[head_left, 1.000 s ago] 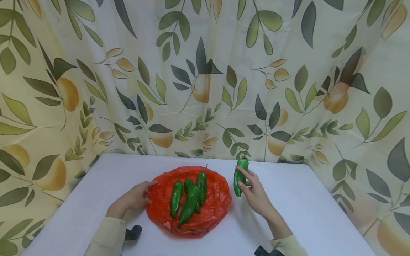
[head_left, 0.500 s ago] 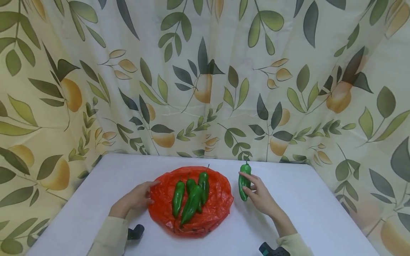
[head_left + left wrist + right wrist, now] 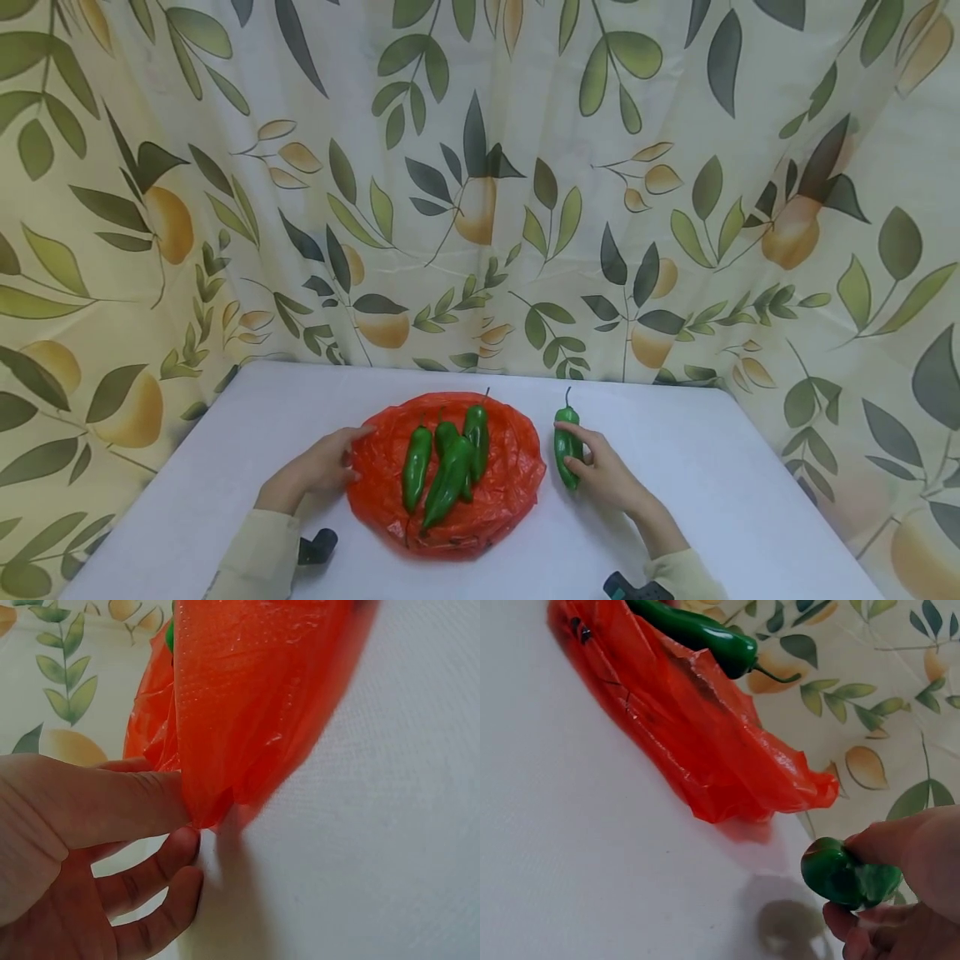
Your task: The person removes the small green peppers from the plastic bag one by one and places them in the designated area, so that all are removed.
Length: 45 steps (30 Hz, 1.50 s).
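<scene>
Right hand [image 3: 609,477] is pinching one green chili pepper [image 3: 564,448] between thumb and fingers, to the right of the red plastic bag [image 3: 519,475]: near it, not touching. Stem end points away from the person, tip toward them. Right wrist view has it almost end-on, with a shadow on the white counter [image 3: 660,433] set apart from it, so it looks lifted. Left hand [image 3: 318,463] pinches the bag's left edge; left wrist view shows the thumb against the plastic, lower fingers bent just beneath. Bag sits on the counter, mouth spread into a rough round rim. Inside: at least four loose peppers [image 3: 448,483] bunched mid-bag, front one overlapping its neighbours; exact count unclear, some parts hidden. Dark marks on the bag's near side, too small to read. Pale sleeves [image 3: 253,552] on both arms, black device [image 3: 318,546] at each wrist. Leaf-and-fruit print curtain [image 3: 517,275] behind.
</scene>
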Available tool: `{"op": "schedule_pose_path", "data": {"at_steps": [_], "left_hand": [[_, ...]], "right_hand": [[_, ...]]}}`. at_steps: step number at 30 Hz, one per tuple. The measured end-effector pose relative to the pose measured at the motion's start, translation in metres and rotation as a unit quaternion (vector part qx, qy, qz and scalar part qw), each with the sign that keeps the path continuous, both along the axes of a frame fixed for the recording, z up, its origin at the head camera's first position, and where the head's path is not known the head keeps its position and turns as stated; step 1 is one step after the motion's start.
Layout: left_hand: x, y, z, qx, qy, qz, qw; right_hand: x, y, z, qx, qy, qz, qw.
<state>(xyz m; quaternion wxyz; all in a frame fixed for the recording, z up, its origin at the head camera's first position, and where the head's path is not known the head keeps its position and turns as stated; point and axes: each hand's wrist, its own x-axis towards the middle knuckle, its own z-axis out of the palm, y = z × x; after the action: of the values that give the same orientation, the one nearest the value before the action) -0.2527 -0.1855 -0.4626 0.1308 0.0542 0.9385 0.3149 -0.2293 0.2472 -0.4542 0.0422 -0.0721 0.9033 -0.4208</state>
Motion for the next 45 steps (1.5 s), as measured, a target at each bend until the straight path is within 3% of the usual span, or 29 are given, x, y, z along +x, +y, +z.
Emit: {"op": "schedule_pose_path", "data": {"at_steps": [5, 13, 33, 45], "left_hand": [[-0.001, 0.000, -0.001, 0.001, 0.008, -0.007, 0.9999], [-0.004, -0.004, -0.005, 0.004, 0.025, -0.018, 0.9995], [-0.006, -0.011, -0.011, 0.043, -0.017, 0.004, 0.9989], [-0.005, -0.011, -0.011, 0.053, -0.023, 0.005, 0.9983]], "right_hand": [[0.001, 0.000, -0.005, 0.000, -0.003, 0.018, 0.9998], [0.000, 0.002, -0.012, 0.007, -0.013, 0.013, 0.9998], [-0.005, 0.004, -0.016, 0.046, -0.007, 0.000, 0.9989], [-0.003, 0.009, -0.012, 0.045, -0.023, 0.021, 0.9985]]}}
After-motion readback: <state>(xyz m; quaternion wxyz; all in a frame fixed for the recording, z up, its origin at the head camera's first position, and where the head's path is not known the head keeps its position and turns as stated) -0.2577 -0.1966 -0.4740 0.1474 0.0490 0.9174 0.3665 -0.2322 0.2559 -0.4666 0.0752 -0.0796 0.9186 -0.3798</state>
